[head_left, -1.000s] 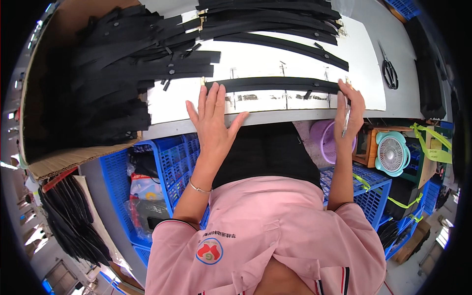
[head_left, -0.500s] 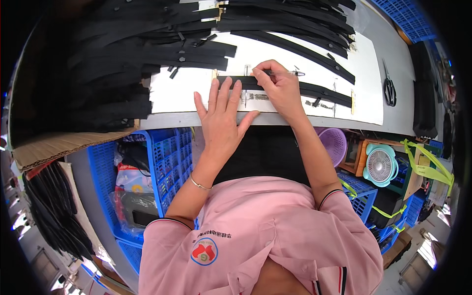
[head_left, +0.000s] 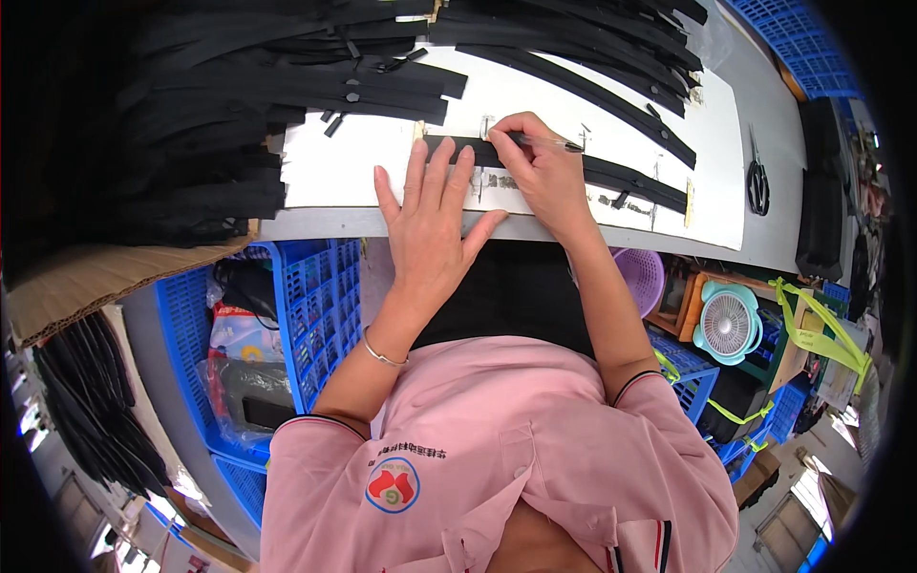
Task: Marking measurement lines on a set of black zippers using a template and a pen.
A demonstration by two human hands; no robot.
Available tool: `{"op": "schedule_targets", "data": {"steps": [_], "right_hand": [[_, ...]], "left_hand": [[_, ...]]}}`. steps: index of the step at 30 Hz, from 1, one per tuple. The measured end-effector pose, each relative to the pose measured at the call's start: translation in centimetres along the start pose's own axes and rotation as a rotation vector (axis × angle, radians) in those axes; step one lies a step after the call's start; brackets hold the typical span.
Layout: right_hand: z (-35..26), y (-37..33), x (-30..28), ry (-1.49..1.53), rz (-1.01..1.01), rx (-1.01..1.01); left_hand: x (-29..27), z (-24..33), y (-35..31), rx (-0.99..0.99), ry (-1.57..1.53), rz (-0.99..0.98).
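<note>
A black zipper (head_left: 635, 184) lies lengthwise along the white marked board (head_left: 349, 181) near the table's front edge. My left hand (head_left: 430, 224) rests flat on the zipper's left part, fingers outstretched and slightly spread, with nothing held. Close to its right, my right hand (head_left: 544, 181) pinches a clear pen (head_left: 564, 146) between thumb and fingers at the zipper's far edge, beside a dark mark on the board. The pen's tip is hidden by the fingers. Farther back, another black zipper (head_left: 592, 95) slants across the board.
Many black zippers (head_left: 210, 105) are heaped at the left and back. Black scissors (head_left: 757, 181) lie on the table at the right. Below the edge are a blue crate (head_left: 310, 315), a purple basket (head_left: 638, 280) and a small teal fan (head_left: 728, 323).
The view has shifted slightly. My right hand with the pen has slid a little to the left along the zipper, closer to the dark mark. My left hand still presses the zipper.
</note>
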State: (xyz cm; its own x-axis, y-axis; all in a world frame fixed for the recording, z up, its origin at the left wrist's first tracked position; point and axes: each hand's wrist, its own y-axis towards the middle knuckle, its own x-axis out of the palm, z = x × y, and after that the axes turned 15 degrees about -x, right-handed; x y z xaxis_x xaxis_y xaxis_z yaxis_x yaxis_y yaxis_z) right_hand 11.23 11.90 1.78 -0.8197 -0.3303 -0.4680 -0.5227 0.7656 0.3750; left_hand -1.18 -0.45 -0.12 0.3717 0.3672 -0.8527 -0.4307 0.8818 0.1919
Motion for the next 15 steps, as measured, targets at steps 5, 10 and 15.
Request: {"op": "schedule_targets", "data": {"steps": [5,10,15], "right_hand": [[0.3,-0.2,-0.1,0.059,0.031,-0.028],[0.7,-0.5,-1.0,0.032,-0.168,0.009],[0.5,-0.5,-1.0,-0.104,-0.158,-0.086]], "left_hand": [[0.0,0.1,0.0,-0.002,-0.012,0.008],[0.1,0.1,0.1,0.001,-0.025,0.017],[-0.1,0.4,0.1,-0.006,-0.02,0.003]]}}
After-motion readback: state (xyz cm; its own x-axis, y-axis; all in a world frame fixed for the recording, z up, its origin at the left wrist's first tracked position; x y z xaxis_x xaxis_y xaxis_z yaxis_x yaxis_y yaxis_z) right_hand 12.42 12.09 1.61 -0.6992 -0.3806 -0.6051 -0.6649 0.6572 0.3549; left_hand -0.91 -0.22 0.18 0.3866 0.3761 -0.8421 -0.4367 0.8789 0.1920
